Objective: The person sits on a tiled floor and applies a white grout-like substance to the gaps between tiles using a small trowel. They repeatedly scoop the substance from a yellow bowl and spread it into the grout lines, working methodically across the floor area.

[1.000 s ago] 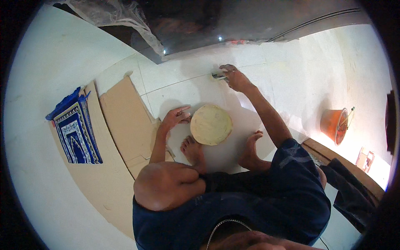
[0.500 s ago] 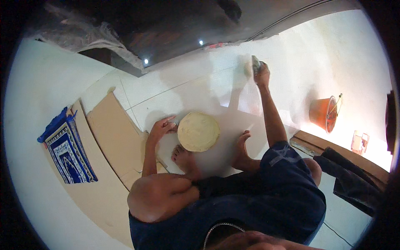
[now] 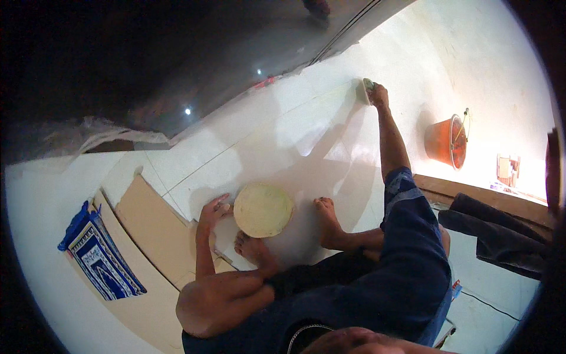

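Note:
My right hand, at the end of my outstretched arm, grips a small pale, flat tool against the white floor at the upper right. My left hand is low beside a round, pale-yellow, paste-covered object, fingers apart near its left edge; whether a fingertip touches it I cannot tell. That round object lies between my bare feet.
A dark glossy furniture front with plastic along its bottom spans the top. An orange bucket is by the right wall, near a wooden plank and dark cloth. Cardboard and a blue patterned mat lie left.
My right hand has moved right and farther forward with the tool, swinging from sideways to upright. The view has rotated, shifting surroundings in the frame. My left hand remains beside the round object.

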A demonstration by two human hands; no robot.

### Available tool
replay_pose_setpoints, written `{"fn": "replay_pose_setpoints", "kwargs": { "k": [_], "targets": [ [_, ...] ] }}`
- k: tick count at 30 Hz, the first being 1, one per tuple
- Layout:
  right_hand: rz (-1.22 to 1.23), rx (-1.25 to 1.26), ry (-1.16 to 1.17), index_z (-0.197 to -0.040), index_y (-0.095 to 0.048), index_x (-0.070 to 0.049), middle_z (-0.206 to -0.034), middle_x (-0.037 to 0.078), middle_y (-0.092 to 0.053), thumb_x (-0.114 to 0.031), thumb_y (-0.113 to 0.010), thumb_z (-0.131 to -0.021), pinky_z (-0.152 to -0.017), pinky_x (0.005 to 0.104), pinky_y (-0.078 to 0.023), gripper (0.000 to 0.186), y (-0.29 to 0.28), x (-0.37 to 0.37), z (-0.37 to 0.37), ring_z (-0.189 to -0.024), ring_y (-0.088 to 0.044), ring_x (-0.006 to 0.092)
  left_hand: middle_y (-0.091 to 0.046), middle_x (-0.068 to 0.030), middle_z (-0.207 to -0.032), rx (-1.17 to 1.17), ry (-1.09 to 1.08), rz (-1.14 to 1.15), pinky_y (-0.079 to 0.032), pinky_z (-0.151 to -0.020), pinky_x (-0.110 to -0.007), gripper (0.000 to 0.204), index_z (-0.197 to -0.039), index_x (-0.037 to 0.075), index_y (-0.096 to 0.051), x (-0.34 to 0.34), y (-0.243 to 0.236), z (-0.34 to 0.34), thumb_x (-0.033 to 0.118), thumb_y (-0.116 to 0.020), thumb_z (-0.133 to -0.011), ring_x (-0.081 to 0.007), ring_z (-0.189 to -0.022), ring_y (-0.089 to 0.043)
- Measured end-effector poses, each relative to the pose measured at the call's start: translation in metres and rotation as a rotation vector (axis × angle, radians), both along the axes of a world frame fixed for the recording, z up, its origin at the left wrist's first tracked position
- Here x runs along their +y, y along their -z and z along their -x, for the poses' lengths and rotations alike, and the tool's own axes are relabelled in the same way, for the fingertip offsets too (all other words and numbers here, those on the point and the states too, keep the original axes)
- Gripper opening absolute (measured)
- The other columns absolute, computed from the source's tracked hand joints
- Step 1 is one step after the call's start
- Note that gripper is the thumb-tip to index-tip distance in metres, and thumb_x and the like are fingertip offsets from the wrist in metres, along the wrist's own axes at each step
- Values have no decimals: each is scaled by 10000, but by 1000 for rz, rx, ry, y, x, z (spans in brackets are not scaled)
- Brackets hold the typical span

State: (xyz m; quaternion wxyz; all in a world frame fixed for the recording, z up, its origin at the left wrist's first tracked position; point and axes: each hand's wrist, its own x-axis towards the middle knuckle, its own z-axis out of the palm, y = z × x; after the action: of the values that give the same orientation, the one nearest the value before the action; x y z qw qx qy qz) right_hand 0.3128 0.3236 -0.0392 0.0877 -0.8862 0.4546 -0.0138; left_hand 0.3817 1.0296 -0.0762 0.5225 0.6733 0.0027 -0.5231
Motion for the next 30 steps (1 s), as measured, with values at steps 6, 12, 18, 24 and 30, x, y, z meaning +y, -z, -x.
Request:
{"fn": "replay_pose_setpoints", "kwargs": {
  "k": [6,12,18,24,30],
  "targets": [
    [-154,0,-155,-963,-656,-52,-892,182,-664,-223,-661,-740,-749,407,-505,281,-4,1,13,-845,-644,339,-588,14,-863,58,-21,-14,-473,-697,-242,463,-1298,121,-526,-14,-11,-1,177,-634,-851,-66,-830,-538],
    [-83,56,-292,-922,-651,-8,-985,175,-640,-149,-664,-718,-762,388,-509,249,-14,31,14,-868,-632,321,-602,5,-892,135,-26,36,-491,-722,-241,452,-1302,136,-523,-13,-7,-1,146,-609,-858,-88,-807,-573],
    [-169,-38,-319,-1072,-626,-17,-1091,178,-614,-75,-681,-739,-823,368,-505,343,-16,41,25,-968,-619,310,-610,-26,-919,97,-11,14,-506,-739,-274,467,-1307,89,-500,-13,-3,-3,158,-618,-860,-124,-821,-594],
    [35,1,-194,-1043,-648,-37,-1042,204,-627,-150,-619,-783,-827,402,-496,285,-29,12,20,-957,-614,340,-613,-76,-967,73,-32,79,-545,-810,-348,480,-1307,34,-469,-25,-21,-1,184,-609,-873,-209,-894,-640],
    [-42,0,-232,-1053,-656,-76,-1026,173,-639,-365,-639,-746,-809,413,-503,422,-7,34,-6,-941,-627,321,-598,-82,-997,98,-22,81,-546,-815,-355,486,-1310,23,-455,-15,-21,-4,182,-597,-874,-209,-898,-635]
  ]
}}
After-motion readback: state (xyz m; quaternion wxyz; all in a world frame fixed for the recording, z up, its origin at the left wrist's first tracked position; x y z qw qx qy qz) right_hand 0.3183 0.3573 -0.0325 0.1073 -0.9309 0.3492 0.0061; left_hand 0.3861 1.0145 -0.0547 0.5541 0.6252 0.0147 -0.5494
